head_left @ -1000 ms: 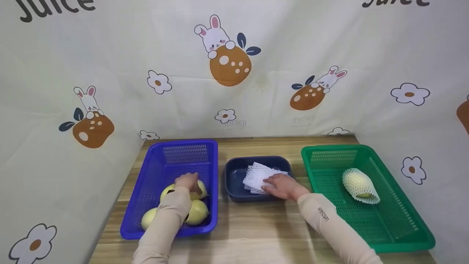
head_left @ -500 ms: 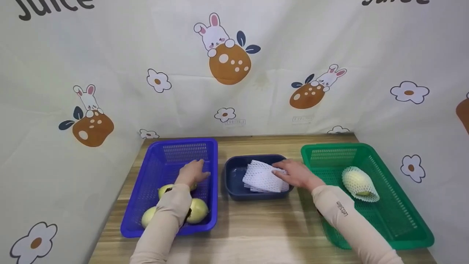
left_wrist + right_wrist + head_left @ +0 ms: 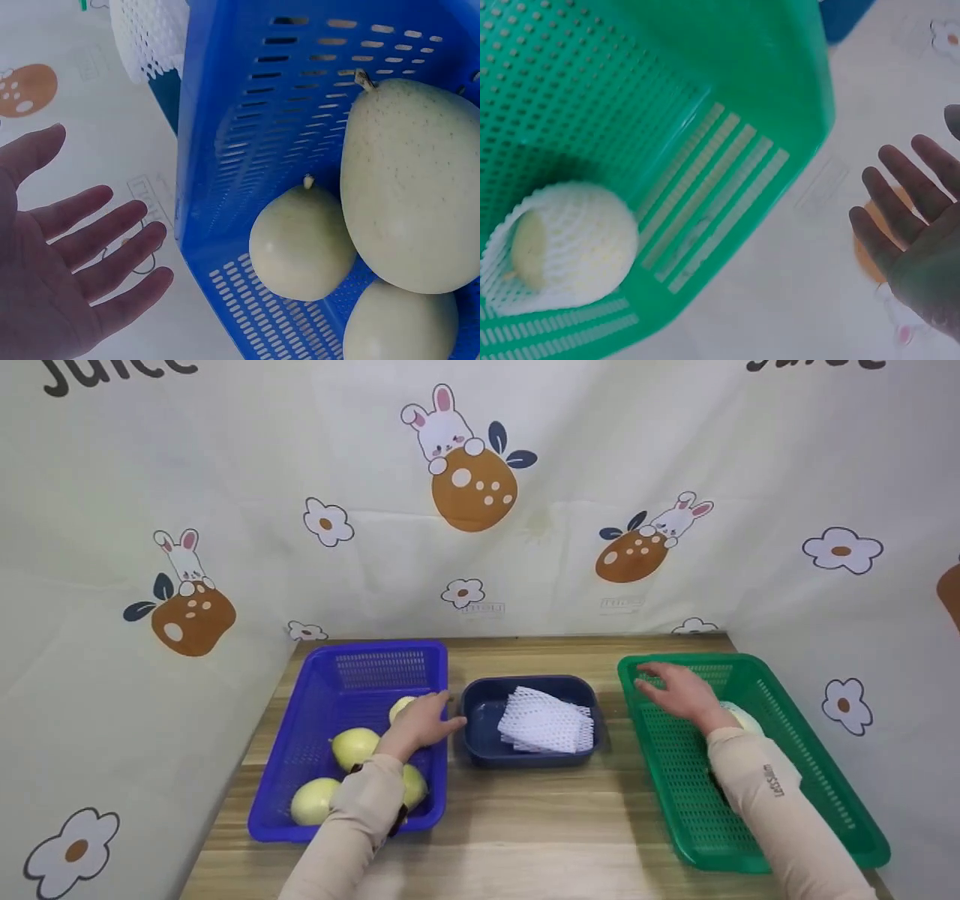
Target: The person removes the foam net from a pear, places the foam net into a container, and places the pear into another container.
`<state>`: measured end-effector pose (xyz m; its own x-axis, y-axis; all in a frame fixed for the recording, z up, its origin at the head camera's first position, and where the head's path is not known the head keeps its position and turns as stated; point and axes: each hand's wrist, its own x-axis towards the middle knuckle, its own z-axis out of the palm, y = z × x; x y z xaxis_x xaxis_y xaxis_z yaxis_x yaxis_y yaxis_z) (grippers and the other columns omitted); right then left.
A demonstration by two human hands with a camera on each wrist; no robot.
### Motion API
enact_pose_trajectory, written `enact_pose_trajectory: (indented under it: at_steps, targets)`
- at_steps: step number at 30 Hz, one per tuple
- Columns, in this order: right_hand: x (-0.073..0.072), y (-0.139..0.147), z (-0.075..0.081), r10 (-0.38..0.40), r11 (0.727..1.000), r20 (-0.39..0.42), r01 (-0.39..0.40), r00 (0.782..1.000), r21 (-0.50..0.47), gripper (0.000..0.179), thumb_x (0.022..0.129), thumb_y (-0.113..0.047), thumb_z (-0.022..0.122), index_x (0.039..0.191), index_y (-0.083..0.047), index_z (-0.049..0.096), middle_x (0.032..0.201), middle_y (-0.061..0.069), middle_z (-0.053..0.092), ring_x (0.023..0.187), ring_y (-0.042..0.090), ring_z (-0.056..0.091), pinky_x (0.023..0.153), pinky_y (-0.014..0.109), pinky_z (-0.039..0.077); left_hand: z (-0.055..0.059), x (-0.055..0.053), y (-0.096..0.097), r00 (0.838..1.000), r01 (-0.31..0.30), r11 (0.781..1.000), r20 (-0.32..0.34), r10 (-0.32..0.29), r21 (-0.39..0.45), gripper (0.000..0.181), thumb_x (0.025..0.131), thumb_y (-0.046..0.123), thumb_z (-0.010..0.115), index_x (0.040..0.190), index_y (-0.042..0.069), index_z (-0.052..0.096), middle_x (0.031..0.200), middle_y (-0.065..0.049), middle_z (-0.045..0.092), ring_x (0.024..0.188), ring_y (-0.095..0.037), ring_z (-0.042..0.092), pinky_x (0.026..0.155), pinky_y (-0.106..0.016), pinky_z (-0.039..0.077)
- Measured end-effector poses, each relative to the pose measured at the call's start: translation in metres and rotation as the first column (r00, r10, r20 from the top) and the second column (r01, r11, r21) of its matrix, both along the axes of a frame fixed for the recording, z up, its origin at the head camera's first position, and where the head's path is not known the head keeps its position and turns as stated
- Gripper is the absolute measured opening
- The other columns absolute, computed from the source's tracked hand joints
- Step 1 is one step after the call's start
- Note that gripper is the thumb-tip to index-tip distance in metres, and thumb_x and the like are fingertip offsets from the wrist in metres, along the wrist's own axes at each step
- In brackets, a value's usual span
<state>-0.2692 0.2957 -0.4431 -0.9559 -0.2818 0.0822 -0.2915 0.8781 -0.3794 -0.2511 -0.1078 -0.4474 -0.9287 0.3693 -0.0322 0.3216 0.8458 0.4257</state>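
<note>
My left hand point(image 3: 424, 724) hovers over the right rim of the blue basket point(image 3: 274, 735), fingers spread and holding nothing. Several pale yellow-green melons point(image 3: 355, 748) lie in that basket, one partly hidden by my left arm. In the left wrist view, a large melon point(image 3: 412, 187) shows its short stem. Over the green basket point(image 3: 697, 825), near its back left, my right hand point(image 3: 679, 692) is held with fingers extended and nothing in them. A melon in a white foam net point(image 3: 574, 247) lies in the green basket, mostly covered by my right arm in the head view.
Between the baskets stands a dark blue tub point(image 3: 480, 750) with a flat stack of white foam nets point(image 3: 546, 721). Everything rests on a wooden table point(image 3: 525, 840). A printed cloth point(image 3: 555, 577) encloses the back and sides.
My right hand has left the foam nets and moved right, over the green basket. My left hand has risen off a melon and shifted right; that melon appears farther back.
</note>
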Motion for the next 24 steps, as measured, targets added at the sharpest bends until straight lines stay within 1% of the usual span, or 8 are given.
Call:
enact_pose_trajectory:
  at_steps: [4, 9, 12, 14, 18, 21, 24]
  targets:
    - [0.002, 0.031, 0.006, -0.079, 0.997, 0.072, 0.080, 0.994, -0.008, 0.052, 0.091, -0.036, 0.044, 0.123, 0.006, 0.045, 0.117, 0.029, 0.047, 0.104, 0.044, 0.044, 0.081, 0.056, 0.035, 0.000, 0.002, 0.005, 0.999, 0.035, 0.999, 0.014, -0.035, 0.009, 0.046, 0.083, 0.030, 0.059, 0.112, -0.004, 0.052, 0.104, -0.020, 0.057, 0.097, -0.034, 0.053, 0.082, -0.043, 0.041]
    - [0.005, 0.060, 0.005, -0.161, 0.986, 0.132, 0.164, 0.978, -0.011, 0.054, 0.092, -0.034, 0.042, 0.125, 0.009, 0.041, 0.121, 0.033, 0.040, 0.106, 0.048, 0.039, 0.083, 0.058, 0.032, -0.005, 0.003, 0.007, 0.998, 0.034, 0.999, 0.060, -0.033, -0.017, 0.044, 0.081, 0.033, 0.060, 0.107, -0.002, 0.054, 0.095, -0.016, 0.059, 0.089, -0.031, 0.056, 0.075, -0.042, 0.043]
    - [0.007, 0.073, -0.001, -0.193, 0.981, 0.156, 0.195, 0.969, -0.001, 0.056, 0.092, -0.035, 0.041, 0.125, 0.010, 0.040, 0.123, 0.034, 0.037, 0.108, 0.049, 0.035, 0.084, 0.058, 0.030, -0.008, 0.004, 0.006, 0.997, 0.034, 0.999, 0.068, -0.032, -0.027, 0.042, 0.081, 0.032, 0.061, 0.105, -0.002, 0.055, 0.090, -0.013, 0.060, 0.085, -0.030, 0.057, 0.073, -0.041, 0.044]
    - [0.008, 0.080, -0.005, -0.207, 0.978, 0.161, 0.209, 0.965, 0.004, 0.055, 0.092, -0.034, 0.041, 0.124, 0.011, 0.040, 0.122, 0.035, 0.036, 0.109, 0.050, 0.034, 0.085, 0.059, 0.029, -0.009, 0.005, 0.006, 0.998, 0.036, 0.999, 0.057, -0.034, -0.031, 0.037, 0.080, 0.031, 0.061, 0.100, 0.000, 0.056, 0.083, -0.010, 0.059, 0.080, -0.028, 0.057, 0.070, -0.040, 0.044]
    - [0.009, 0.091, -0.016, -0.232, 0.972, 0.174, 0.234, 0.957, 0.011, 0.056, 0.092, -0.032, 0.043, 0.125, 0.013, 0.037, 0.123, 0.038, 0.031, 0.112, 0.052, 0.026, 0.087, 0.060, 0.024, -0.009, 0.007, 0.007, 0.999, 0.034, 0.999, 0.040, -0.032, -0.032, 0.030, 0.080, 0.030, 0.062, 0.092, 0.003, 0.056, 0.071, -0.003, 0.056, 0.070, -0.023, 0.056, 0.064, -0.038, 0.044]
    - [0.010, 0.098, -0.024, -0.241, 0.970, 0.185, 0.241, 0.953, 0.022, 0.061, 0.091, -0.033, 0.045, 0.126, 0.014, 0.032, 0.124, 0.040, 0.026, 0.113, 0.054, 0.021, 0.088, 0.061, 0.022, -0.008, 0.007, 0.007, 0.999, 0.031, 0.999, 0.038, -0.030, -0.030, 0.029, 0.080, 0.030, 0.062, 0.089, 0.004, 0.055, 0.069, -0.003, 0.055, 0.068, -0.022, 0.055, 0.062, -0.038, 0.044]
    - [0.010, 0.102, -0.032, -0.254, 0.967, 0.196, 0.253, 0.947, 0.031, 0.066, 0.089, -0.035, 0.048, 0.127, 0.015, 0.028, 0.123, 0.042, 0.023, 0.111, 0.055, 0.022, 0.087, 0.062, 0.023, -0.009, 0.007, 0.007, 0.999, 0.031, 0.999, 0.025, -0.030, -0.042, 0.029, 0.079, 0.031, 0.062, 0.089, 0.004, 0.056, 0.071, -0.004, 0.056, 0.070, -0.024, 0.056, 0.062, -0.039, 0.044]
